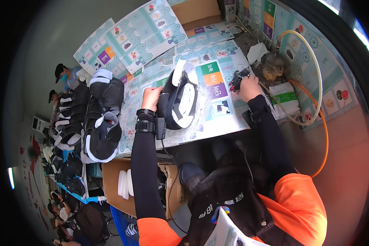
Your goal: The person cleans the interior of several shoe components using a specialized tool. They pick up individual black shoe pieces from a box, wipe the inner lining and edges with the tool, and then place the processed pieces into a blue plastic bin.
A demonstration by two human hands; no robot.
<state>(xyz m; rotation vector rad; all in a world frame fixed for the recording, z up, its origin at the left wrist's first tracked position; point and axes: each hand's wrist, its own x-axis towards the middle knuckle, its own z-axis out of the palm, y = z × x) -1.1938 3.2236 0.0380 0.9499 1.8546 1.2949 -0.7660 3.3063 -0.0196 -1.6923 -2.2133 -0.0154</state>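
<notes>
A black and white shoe point(185, 98) lies on the paper-covered worktable point(221, 117) in front of me. My left hand point(152, 97) is closed on its left side, with the fingers partly hidden behind the shoe. Farther right, my right hand point(249, 87) grips a small black hand tool with red parts point(238, 78) just above the tabletop. The tool is clear of the shoe. A pale hose point(318, 78) loops from a fitting by the wall toward my right hand.
Rows of black shoes point(102, 137) stand on a rack at the left. Below the table is a cardboard box point(115, 180) with white pieces inside. A white and green packet point(283, 99) and an orange hose point(326, 139) are on the right. Other people sit at far left.
</notes>
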